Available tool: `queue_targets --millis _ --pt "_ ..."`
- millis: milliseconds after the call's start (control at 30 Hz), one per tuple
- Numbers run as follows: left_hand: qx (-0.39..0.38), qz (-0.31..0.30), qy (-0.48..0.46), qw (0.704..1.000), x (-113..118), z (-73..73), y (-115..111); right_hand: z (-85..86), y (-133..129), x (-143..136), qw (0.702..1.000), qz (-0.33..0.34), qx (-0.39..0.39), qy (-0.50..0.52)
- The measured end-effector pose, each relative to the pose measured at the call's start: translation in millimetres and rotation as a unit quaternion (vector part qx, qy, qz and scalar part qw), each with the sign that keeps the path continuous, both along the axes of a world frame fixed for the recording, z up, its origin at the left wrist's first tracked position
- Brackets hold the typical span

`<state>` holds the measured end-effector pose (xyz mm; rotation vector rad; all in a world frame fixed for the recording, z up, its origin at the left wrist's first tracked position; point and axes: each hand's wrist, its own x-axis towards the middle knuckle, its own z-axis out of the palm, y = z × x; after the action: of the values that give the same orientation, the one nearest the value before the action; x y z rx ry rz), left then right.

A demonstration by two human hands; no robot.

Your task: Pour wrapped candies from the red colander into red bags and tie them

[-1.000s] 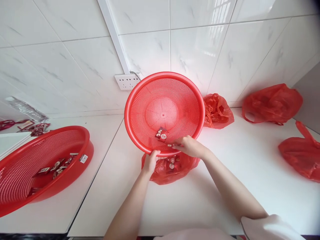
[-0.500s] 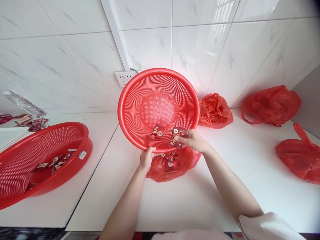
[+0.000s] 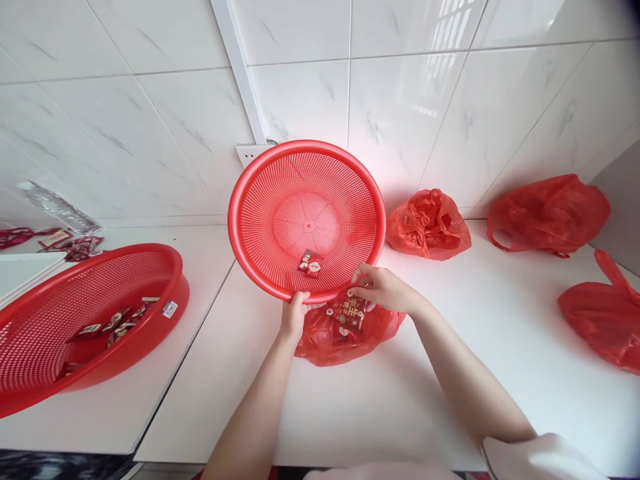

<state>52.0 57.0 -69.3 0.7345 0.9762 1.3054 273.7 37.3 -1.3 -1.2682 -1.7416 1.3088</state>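
Note:
My left hand point(image 3: 295, 317) grips the near rim of a round red plastic mesh basket point(image 3: 245, 267), tilted so its inside faces me. Two small red printed packets point(image 3: 311, 263) lie low inside it. Below the basket's near edge sits an open red plastic bag point(image 3: 325, 350) with red packets in it. Over the bag's mouth, my right hand point(image 3: 384, 290) is closed on a dark red packet point(image 3: 351, 310) with gold characters and flowers. The thumb lies at the packet's upper edge; part of the grip is hidden.
Another red mesh basket point(image 3: 177, 283) with several packets stands at left. Red plastic bags point(image 3: 430, 223), point(image 3: 550, 210), point(image 3: 603, 320) rest at right. A clear plastic package point(image 3: 60, 208) leans near the tiled wall. A socket point(image 3: 247, 153) is behind the basket.
My right hand has brought the packet from inside the basket's near rim down over the bag. The held basket has shifted slightly left, with my left hand still on its rim.

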Motion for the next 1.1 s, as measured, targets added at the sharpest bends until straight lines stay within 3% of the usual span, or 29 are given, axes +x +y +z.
queue_targets --millis 100,167,267,367,467,633,700,767,967,1100 --pt "0.014 0.024 -0.007 1.0 -4.7 3.5 2.1 -0.2 -2.7 -4.0 0.997 0.039 0.01 -0.063" --pt "0.015 0.024 -0.01 1.0 -7.9 7.5 2.5 -0.3 -4.2 -6.1 0.981 0.06 0.047 -0.179" --pt "0.012 0.003 -0.004 1.0 -9.1 12.1 0.2 2.4 -6.1 -7.2 0.939 -0.004 0.102 -0.329" --pt "0.007 -0.022 0.011 1.0 -3.1 13.1 -7.8 6.4 -7.0 -7.5 0.941 -0.083 0.183 -0.273" --pt "-0.011 -0.082 0.032 0.996 7.9 13.3 -20.6 5.7 -5.4 -10.4 0.944 -0.097 0.253 -0.188" --pt "-0.027 -0.197 0.051 0.979 21.2 16.7 -38.0 -4.4 -0.2 -17.8 0.905 -0.083 0.324 -0.264" --pt "-0.03 -0.214 0.064 0.974 22.4 17.0 -39.7 -8.1 0.6 -18.5 0.897 -0.073 0.317 -0.3" --pt "-0.029 -0.207 0.064 0.976 21.9 15.9 -38.2 -11.1 0.5 -17.9 0.907 -0.049 0.291 -0.301" --pt "-0.03 -0.123 0.028 0.992 14.9 11.8 -24.1 -11.4 -2.1 -16.0 0.94 0.03 0.165 -0.296" --pt "-0.033 -0.086 0.019 0.996 9.4 13.8 -16.9 -6.0 -3.5 -13.4 0.943 0.063 0.195 -0.261"
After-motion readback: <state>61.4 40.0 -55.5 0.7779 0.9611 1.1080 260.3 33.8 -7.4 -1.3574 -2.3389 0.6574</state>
